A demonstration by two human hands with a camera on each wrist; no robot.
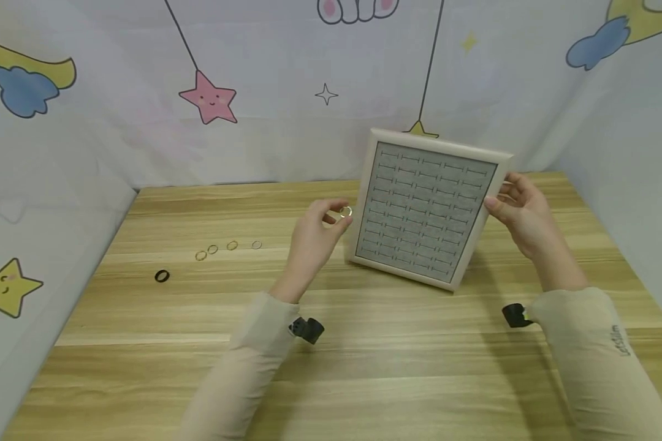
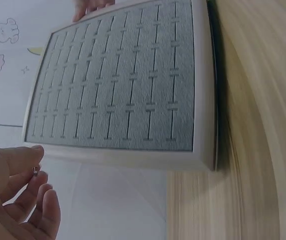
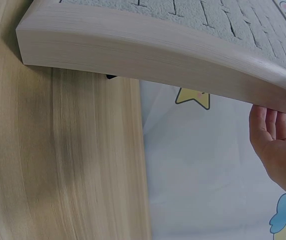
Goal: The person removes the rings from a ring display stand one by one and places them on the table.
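A ring display board (image 1: 419,211), grey felt with rows of slits inside a pale wooden frame, stands tilted back on the wooden table. None of its visible slits carries a ring. My right hand (image 1: 521,214) grips the frame's right edge, thumb on the front and fingers behind. Just off the frame's left side, my left hand (image 1: 317,233) pinches a small shiny ring (image 1: 346,212) between thumb and fingertips. In the left wrist view that ring (image 2: 35,171) shows small between the fingers, below the frame's edge.
On the left of the wooden table (image 1: 397,380) lie a black ring (image 1: 162,276) and several thin rings, among them a gold one (image 1: 201,255) and a silver one (image 1: 256,244). A white curtain (image 1: 287,135) printed with stars and clouds hangs behind the table.
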